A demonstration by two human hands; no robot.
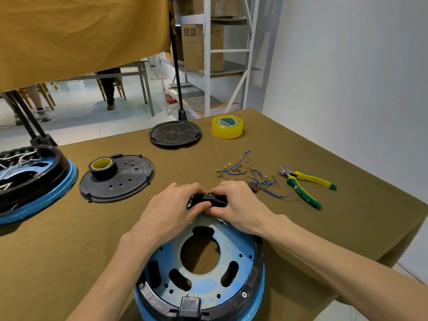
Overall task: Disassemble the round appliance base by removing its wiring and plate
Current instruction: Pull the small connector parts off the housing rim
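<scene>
- The round appliance base [203, 274] sat on the worktop [324, 158] at the 6 o'clock edge of the view, open side up, its blue plate [234, 246] exposed.
- Both hands met at the base's 12 o'clock rim, pinching a small black switch block [208, 200].
- The left hand [176, 205] gripped its 9 o'clock end; the right hand [238, 205] gripped its 3 o'clock end, fingers curled tight.
- The block's long axis ran 9 to 3, so neither hand was nearer.
- Loose blue wiring [252, 177] lay toward 1 o'clock, beside the pliers [305, 184].
- Judged: the block likely lifts away toward 12.
</scene>
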